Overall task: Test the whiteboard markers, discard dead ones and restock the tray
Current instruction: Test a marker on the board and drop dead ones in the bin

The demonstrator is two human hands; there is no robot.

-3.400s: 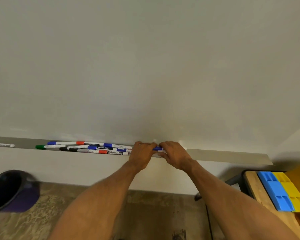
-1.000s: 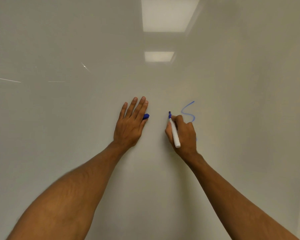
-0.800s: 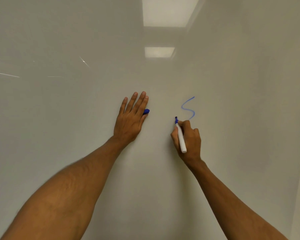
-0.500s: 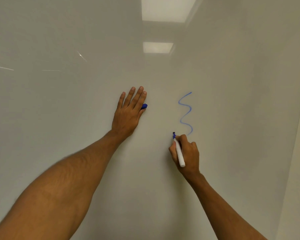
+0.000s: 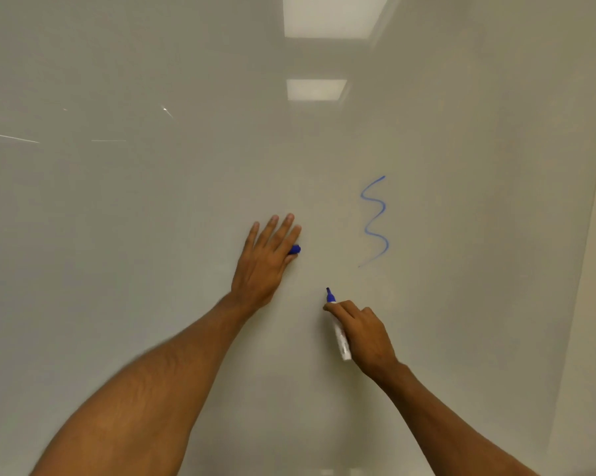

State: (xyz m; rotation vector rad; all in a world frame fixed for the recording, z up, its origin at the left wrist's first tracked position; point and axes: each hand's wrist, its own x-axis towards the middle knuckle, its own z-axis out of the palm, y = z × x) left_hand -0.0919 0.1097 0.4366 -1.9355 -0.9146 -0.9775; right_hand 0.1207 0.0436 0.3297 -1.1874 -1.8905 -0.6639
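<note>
My right hand point(image 5: 365, 334) grips an uncapped blue whiteboard marker point(image 5: 338, 329), white barrel down, blue tip pointing up and lifted off the whiteboard point(image 5: 152, 201). A wavy blue line point(image 5: 375, 221) stands on the board above and right of the tip. My left hand point(image 5: 267, 261) lies flat against the board with fingers spread, and the marker's blue cap point(image 5: 295, 249) is pinched under its thumb side. The marker tray is out of view.
The glossy whiteboard fills almost the whole view and reflects two ceiling lights point(image 5: 327, 15). A cream wall strip point(image 5: 592, 304) runs down the right edge. Faint scratch-like streaks point(image 5: 11, 137) show at the upper left.
My right hand finished the wavy line, then dropped down and left, taking the tip off the board. Earlier, both hands were at the tray pulling the cap off.
</note>
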